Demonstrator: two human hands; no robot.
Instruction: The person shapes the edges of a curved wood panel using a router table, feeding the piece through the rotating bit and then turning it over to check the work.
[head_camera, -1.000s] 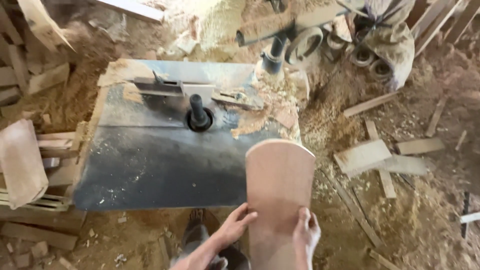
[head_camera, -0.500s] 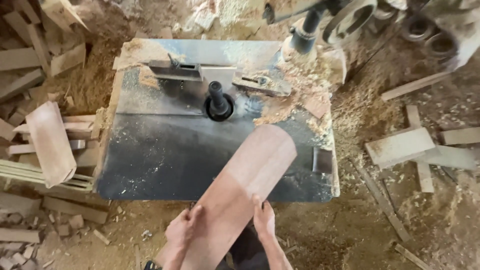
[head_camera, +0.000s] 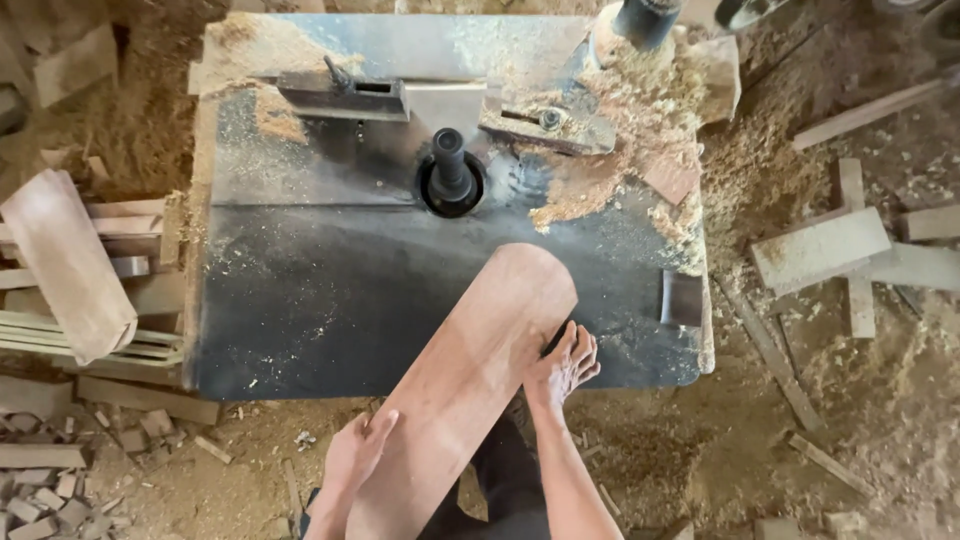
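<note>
We hold a long reddish round-ended wooden board on the dark sawdusty steel machine table, below its black spindle. Left hand and right hand grip its edges.

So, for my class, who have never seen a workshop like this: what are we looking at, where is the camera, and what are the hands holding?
The camera sits on the person's head and looks straight down. Below is a dark metal machine table with an upright black spindle poking through it and sawdust piled nearby. A long wooden board with a rounded end lies slanted over the table's near edge. The left hand grips its left edge and the right hand its right edge. Offcuts litter the floor around.
</note>
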